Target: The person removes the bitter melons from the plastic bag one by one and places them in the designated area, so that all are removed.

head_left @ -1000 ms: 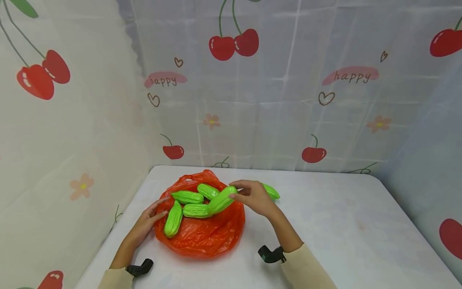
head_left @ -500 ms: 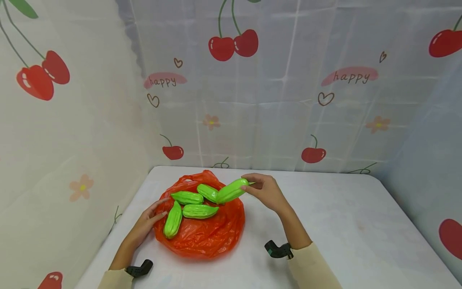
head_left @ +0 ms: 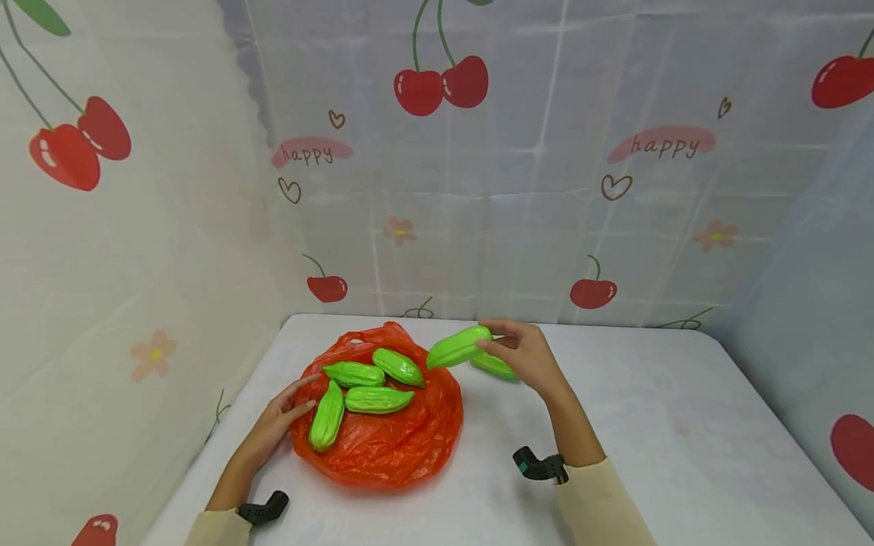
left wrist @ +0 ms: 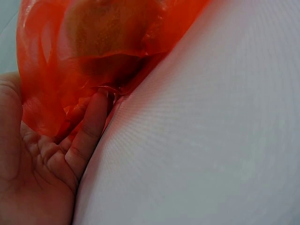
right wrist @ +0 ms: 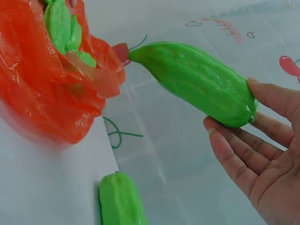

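Observation:
In the head view my right hand [head_left: 522,353] pinches a glossy green bitter melon [head_left: 456,347] by its blunt end, with thumb and fingertips. The bitter melon [right wrist: 197,79] hangs in the air just right of a red plastic bag [head_left: 410,447], its pointed end towards the bag. Several more bitter melons [head_left: 378,400] lie on the bag. Behind my right hand, another bitter melon [head_left: 495,366] rests on the table. My left hand [head_left: 276,421] rests against the bag's left side, fingers lying along the plastic [left wrist: 89,37]; some fingertips are hidden by it.
A white table [head_left: 649,425] carries the bag, with its far edge close to a curtain [head_left: 519,220] printed with cherries. A similar curtain [head_left: 191,250] hangs along the left side. Black wrist cameras [head_left: 539,464] sit on both forearms.
My right hand has lifted the bitter melon off the others and carried it right and away from me, past the bag's edge. The left hand and bag have stayed in place.

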`<action>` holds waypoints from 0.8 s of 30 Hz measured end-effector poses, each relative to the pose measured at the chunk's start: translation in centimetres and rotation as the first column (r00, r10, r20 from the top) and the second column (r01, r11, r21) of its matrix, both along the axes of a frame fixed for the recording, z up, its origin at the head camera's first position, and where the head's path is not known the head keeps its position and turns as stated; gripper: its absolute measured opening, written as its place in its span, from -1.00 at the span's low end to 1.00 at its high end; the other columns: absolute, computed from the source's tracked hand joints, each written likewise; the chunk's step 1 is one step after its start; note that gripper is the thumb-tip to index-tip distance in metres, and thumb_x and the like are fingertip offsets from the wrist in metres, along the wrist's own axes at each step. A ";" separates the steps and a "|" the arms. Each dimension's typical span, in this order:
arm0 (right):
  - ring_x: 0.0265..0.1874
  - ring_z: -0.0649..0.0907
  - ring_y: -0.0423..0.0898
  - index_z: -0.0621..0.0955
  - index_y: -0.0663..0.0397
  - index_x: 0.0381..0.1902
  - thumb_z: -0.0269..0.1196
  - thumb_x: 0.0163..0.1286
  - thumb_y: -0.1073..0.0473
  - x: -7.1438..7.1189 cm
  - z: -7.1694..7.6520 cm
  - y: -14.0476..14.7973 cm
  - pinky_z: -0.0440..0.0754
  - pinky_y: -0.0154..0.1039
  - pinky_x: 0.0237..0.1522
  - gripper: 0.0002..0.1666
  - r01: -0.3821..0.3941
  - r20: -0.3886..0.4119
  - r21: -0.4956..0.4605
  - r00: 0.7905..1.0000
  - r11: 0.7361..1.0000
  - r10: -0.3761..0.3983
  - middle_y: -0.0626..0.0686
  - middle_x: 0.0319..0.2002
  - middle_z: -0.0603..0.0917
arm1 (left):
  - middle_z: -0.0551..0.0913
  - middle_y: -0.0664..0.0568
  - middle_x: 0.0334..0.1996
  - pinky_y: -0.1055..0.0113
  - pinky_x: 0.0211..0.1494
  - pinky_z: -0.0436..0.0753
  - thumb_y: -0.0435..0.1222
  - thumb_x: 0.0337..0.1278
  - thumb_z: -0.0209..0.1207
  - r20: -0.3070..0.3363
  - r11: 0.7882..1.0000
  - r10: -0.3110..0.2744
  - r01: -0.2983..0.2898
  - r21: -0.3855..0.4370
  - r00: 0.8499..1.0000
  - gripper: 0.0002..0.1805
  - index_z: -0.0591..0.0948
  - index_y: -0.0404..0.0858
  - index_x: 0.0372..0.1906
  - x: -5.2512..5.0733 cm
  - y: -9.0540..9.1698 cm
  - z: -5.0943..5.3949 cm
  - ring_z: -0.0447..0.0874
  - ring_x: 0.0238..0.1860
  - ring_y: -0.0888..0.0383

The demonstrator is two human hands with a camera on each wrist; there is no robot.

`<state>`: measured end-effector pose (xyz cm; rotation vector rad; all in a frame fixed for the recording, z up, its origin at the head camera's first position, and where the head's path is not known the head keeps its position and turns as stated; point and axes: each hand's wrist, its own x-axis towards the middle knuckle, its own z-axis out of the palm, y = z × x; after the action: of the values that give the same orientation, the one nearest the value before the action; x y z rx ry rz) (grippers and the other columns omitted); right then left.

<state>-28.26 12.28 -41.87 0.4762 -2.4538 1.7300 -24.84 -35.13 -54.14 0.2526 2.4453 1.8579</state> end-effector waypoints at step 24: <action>-0.07 0.75 -0.06 0.64 0.10 0.25 0.40 0.37 0.02 -0.8 -0.6 3.5 0.70 -0.29 -0.03 -0.46 0.042 0.027 -0.112 0.999 0.993 -0.039 0.18 0.13 0.69 | 0.10 -0.09 0.59 -0.22 0.54 -0.01 -0.21 0.47 0.14 0.009 1.000 0.005 -0.005 0.012 1.000 -0.41 0.34 -0.17 0.50 0.1 0.1 0.0 -0.13 0.59 -0.14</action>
<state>-29.09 15.79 -42.45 0.3930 -2.3494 1.8561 -24.70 -35.01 -54.17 0.2385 2.4318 1.8715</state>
